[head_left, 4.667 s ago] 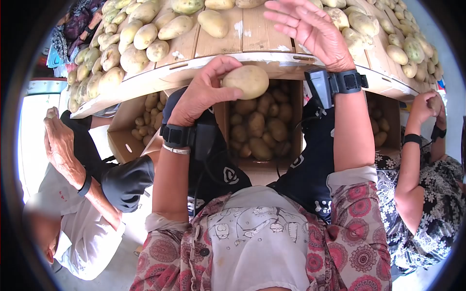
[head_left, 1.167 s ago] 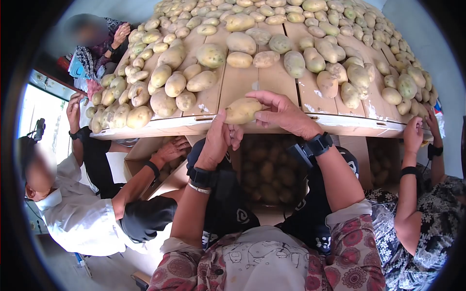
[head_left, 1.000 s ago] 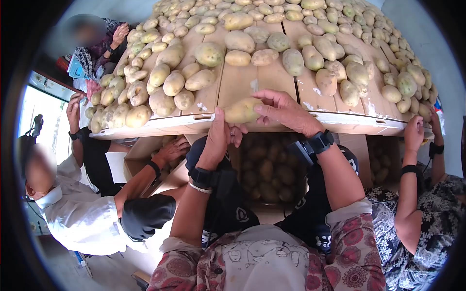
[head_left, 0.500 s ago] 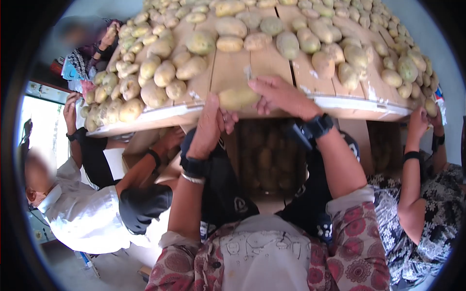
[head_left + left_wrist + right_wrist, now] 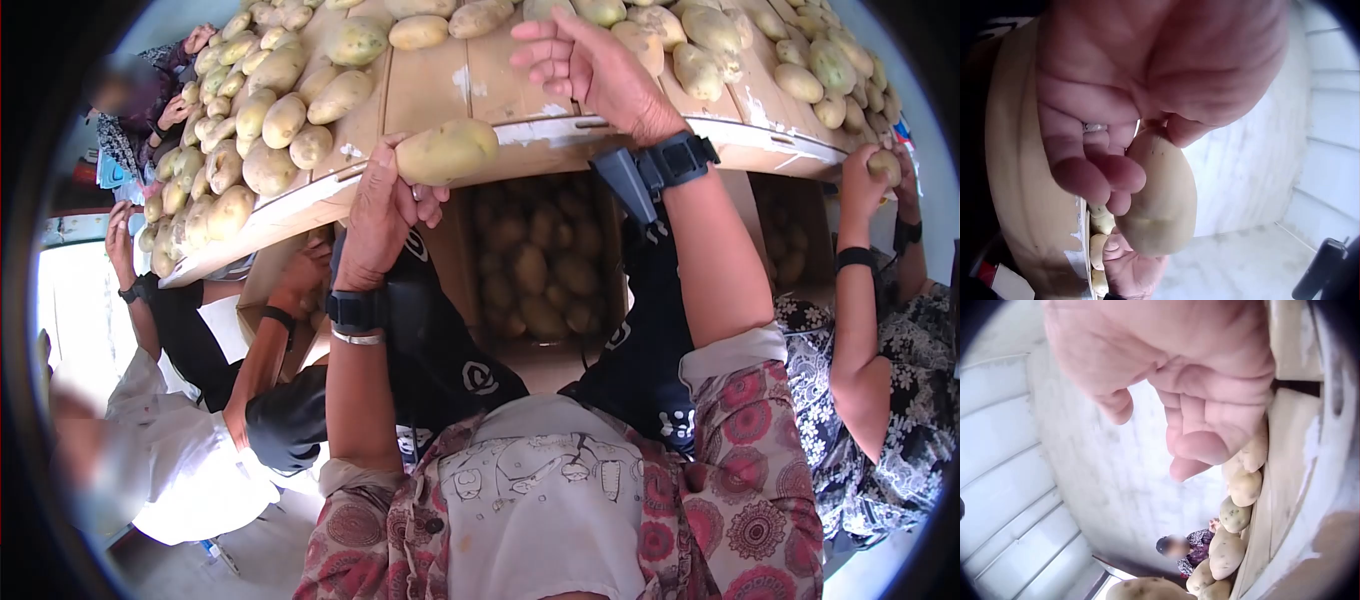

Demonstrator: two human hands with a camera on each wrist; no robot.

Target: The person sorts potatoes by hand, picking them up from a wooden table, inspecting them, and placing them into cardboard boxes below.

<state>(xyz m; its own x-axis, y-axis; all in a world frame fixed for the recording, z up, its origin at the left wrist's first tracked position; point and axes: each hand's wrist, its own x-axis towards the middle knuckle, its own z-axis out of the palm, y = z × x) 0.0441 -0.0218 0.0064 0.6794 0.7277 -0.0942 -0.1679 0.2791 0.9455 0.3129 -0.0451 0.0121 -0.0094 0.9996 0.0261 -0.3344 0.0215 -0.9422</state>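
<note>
A pale yellow potato [image 5: 447, 151] is pinched by one end between the thumb and curled fingers of my left hand [image 5: 378, 215], above the table's front edge. In the left wrist view the potato [image 5: 1163, 194] points away from the palm, its far end sticking out past the fingers. My right hand [image 5: 598, 78] is raised over the table edge to the right, holding nothing. Its fingers are loosely bent, and the right wrist view shows a gap between the thumb and the fingers [image 5: 1200, 447].
Many potatoes [image 5: 285, 115] lie across the cardboard-covered table [image 5: 540, 85]. Below its white front edge, a cardboard box [image 5: 462, 260] holds several potatoes between my knees. People sit on both sides; the one at right holds a potato [image 5: 884, 167].
Both hands were at the potato, the right fingers on its far end. The right hand has let go and moved up and right; the left hand has moved left with the potato.
</note>
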